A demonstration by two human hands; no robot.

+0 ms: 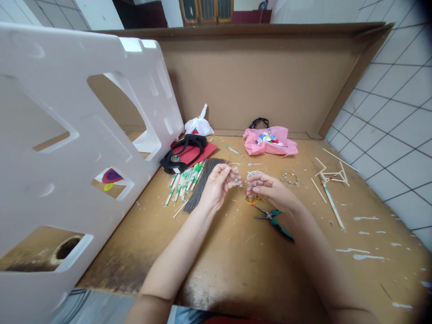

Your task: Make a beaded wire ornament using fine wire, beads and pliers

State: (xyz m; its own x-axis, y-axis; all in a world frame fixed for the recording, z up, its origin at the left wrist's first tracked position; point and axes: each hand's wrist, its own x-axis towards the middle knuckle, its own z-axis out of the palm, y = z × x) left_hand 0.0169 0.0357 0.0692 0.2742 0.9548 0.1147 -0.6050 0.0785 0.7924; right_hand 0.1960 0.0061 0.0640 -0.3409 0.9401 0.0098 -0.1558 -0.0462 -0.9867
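Over the middle of the table, my left hand [216, 185] pinches a thin beaded wire loop [236, 181], with small pale beads along it. My right hand [274, 191] hovers just to the right, its fingers curled with their tips together; what they hold, if anything, is too small to make out. A whitish round item [254, 173] shows partly behind its fingers. Under that hand lie yellow and red strands [253, 199]. Pliers [270, 215] with green handles rest close below, partly covered by my right forearm. Another beaded wire ring [290, 179] lies to the right.
Left of my hands are dark wires [201, 186], green-marked wrapped sticks [184, 182], red paper [202, 154] and a black strap [184, 153]. A pink bag [270, 140] and white bag [199, 125] stand behind. A stick frame [332, 177] lies right; a white plastic panel [77, 117] borders the left.
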